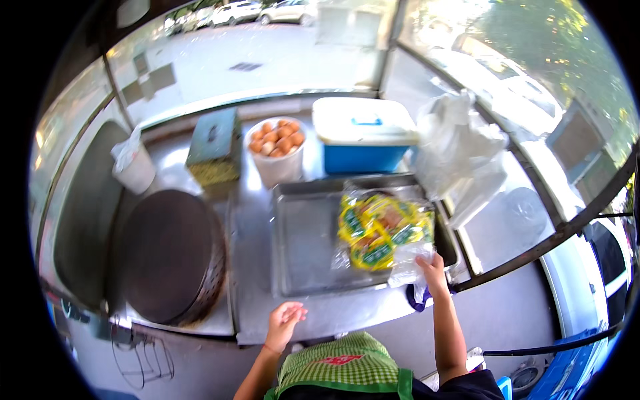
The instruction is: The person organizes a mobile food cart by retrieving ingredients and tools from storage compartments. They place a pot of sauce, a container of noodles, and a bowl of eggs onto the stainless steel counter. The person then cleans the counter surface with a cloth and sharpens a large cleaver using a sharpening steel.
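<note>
A clear plastic bag of yellow-and-green packets (383, 230) lies in the right half of a shallow metal tray (307, 247). My right hand (433, 272) is closed on the loose end of this bag, at the tray's near right corner. In front of the counter's near edge, my left hand (285, 325) hangs with its fingers loosely bent and nothing in them. Something dark purple (419, 298) shows just below my right hand; its kind is not clear.
A round dark griddle (170, 257) fills the counter's left side. Along the back stand a metal box (215, 147), a white bucket of brown eggs (277, 143), a blue cooler with white lid (365, 137) and white plastic bags (460, 147). Framed glass panes border the counter.
</note>
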### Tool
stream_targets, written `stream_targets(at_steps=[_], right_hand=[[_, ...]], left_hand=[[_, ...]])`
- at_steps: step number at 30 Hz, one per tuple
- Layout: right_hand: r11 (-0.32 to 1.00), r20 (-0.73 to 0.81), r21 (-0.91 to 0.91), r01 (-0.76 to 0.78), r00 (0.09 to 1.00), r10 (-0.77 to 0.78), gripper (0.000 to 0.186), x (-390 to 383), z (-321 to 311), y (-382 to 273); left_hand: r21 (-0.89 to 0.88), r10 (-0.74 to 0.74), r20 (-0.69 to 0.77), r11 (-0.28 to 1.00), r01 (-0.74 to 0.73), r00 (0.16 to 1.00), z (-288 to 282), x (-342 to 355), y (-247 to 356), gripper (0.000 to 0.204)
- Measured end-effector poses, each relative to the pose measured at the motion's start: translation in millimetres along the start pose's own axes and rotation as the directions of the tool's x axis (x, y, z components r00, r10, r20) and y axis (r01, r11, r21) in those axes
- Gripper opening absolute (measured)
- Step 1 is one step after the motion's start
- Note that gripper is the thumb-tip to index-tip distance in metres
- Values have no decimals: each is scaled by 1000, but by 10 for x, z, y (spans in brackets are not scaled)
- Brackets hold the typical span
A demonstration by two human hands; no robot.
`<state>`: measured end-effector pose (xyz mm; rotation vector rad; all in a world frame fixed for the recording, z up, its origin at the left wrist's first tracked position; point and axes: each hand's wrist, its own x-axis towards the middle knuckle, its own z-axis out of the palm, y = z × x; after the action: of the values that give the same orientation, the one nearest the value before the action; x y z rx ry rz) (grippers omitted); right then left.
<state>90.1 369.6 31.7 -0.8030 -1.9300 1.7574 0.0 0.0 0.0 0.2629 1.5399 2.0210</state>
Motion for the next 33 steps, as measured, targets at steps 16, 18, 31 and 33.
stream_targets(at_steps=[16,18,31,33], right_hand=[[854,-376,-428,-296,918,129,51,1203,-617,812],[947,-350,-268,-175,934,74,35,1203,-418,870],[932,-260,176,317,928,-266,42,-1380,352,-182],[949,-448,195,246,883,-137,38,-1888,361,-62]], left_hand=[[426,-70,21,903,54,997,1188,2536,-771,35],[204,59,-66,978,-44,996,1083,2640,-905,25],[150,-222,-8,964,220,975,1251,1191,422,42],[285,-167,29,946,152,985,1588,920,545,42]])
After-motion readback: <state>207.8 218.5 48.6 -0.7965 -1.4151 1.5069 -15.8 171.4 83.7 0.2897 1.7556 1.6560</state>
